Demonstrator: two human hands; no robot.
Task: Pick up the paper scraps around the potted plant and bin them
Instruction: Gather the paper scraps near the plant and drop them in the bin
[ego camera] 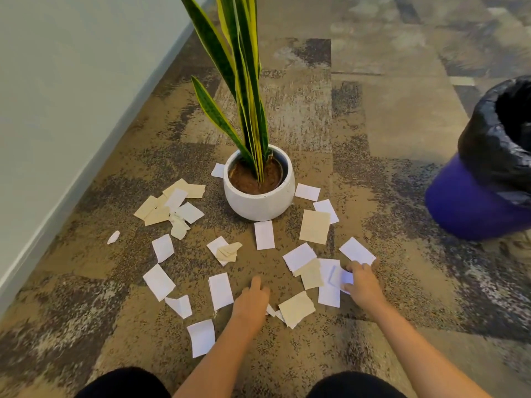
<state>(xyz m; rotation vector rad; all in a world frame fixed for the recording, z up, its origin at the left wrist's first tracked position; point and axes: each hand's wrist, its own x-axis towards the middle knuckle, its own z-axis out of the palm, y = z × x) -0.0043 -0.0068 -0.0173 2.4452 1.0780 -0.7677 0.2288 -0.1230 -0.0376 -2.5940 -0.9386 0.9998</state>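
A white pot (pixel 260 203) with a tall snake plant stands on the carpet. Several white and beige paper scraps lie around it, among them a white scrap (pixel 264 234) in front of the pot and a beige scrap (pixel 315 226) to its right. My right hand (pixel 362 283) pinches a small white scrap (pixel 342 277) low over the floor, beside a pile of scraps. My left hand (pixel 253 300) lies fingers down on the carpet between a white scrap (pixel 220 291) and a beige scrap (pixel 296 308); small white bits (pixel 272 311) peek out by its edge. A purple bin (pixel 488 179) with a black liner stands at the right.
A pale wall (pixel 71 96) with a skirting board runs along the left. A heap of beige and white scraps (pixel 172 206) lies left of the pot. My dark-clad knees (pixel 126 383) show at the bottom edge. Patterned carpet stretches behind the pot.
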